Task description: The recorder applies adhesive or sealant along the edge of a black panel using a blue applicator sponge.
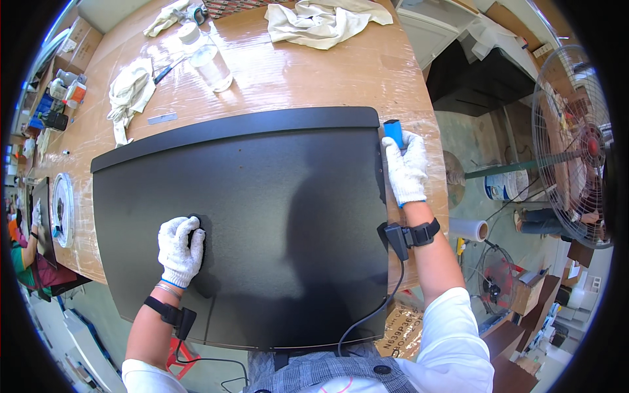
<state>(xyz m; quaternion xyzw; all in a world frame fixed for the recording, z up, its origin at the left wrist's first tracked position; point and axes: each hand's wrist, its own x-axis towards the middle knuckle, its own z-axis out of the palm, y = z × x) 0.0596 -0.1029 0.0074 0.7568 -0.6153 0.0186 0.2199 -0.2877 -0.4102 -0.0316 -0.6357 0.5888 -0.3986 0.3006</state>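
Note:
A large black panel (255,236) with a raised lip along its far edge lies in front of me. My left hand (179,247), in a white knitted glove, rests on the panel's left half with its fingers curled; a dark edge shows beside the fingertips, but what they hold, if anything, I cannot make out. My right hand (407,169), gloved the same way, is just beyond the panel's right edge, near its far right corner. It grips a small blue block with a dark end (392,133), which sticks out past the fingers.
The table (275,82) is covered in wrapped brown board. A clear bottle (211,65), white cloths (325,25) and a metal strip (162,118) lie beyond the panel. At the right stand a large fan (580,147) and a plastic-film roll (468,228). Another person (27,262) works at far left.

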